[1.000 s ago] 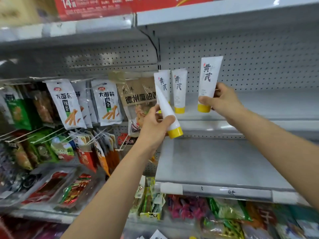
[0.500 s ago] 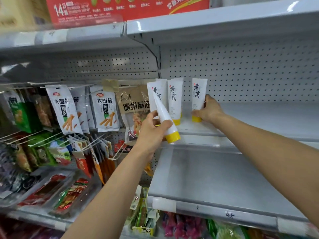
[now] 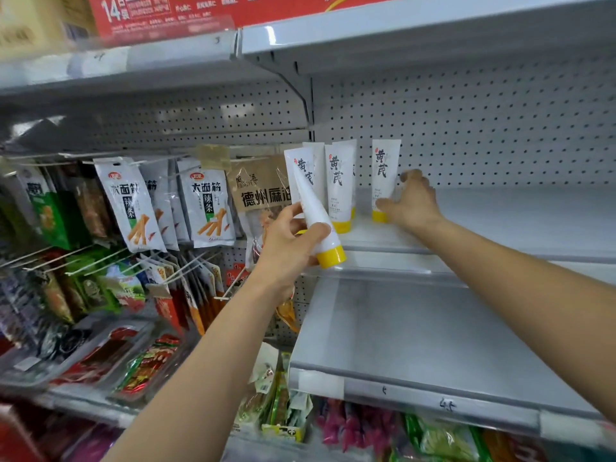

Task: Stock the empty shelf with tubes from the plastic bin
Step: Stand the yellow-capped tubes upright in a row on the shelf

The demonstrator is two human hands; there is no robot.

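A white tube with a yellow cap [image 3: 383,181] stands cap-down on the upper grey shelf [image 3: 500,221], and my right hand [image 3: 411,203] grips its lower part. To its left more white tubes [image 3: 340,186] stand upright at the shelf's left end. My left hand [image 3: 288,243] holds another tube [image 3: 315,215] tilted, cap toward me, in front of that shelf's edge. The plastic bin is out of view.
A wide grey shelf [image 3: 416,338] lies below, with price rail at its front. Hanging snack packets [image 3: 205,203] on pegs fill the bay to the left. A pegboard back wall [image 3: 483,128] stands behind the tubes. Packaged goods [image 3: 366,428] sit lower down.
My right hand carried its tube down and back, setting it upright on the upper shelf beside the others. My left hand kept its tilted tube in about the same place.
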